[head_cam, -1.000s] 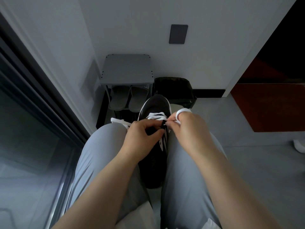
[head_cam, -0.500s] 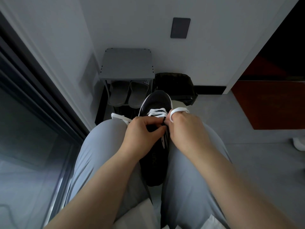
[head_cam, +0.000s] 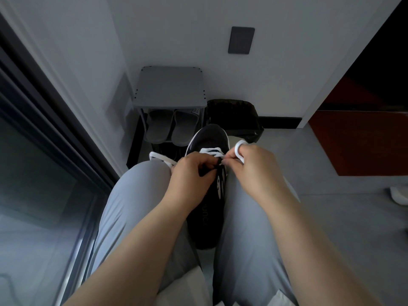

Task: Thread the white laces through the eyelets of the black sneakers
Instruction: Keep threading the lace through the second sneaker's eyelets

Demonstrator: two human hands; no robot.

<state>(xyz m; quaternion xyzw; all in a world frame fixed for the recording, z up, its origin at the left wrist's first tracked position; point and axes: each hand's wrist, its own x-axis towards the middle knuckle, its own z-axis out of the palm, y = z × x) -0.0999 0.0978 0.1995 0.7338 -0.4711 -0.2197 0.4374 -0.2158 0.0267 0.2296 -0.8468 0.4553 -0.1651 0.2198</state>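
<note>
My left hand (head_cam: 189, 173), curled knuckles-up, pinches the sneaker (head_cam: 208, 180) wedged toe-out between my knees, while my right hand (head_cam: 254, 166) pinches the white lace (head_cam: 239, 151) looped over its forefinger at the eyelets, both hands sitting closer together than half a second ago.
</note>
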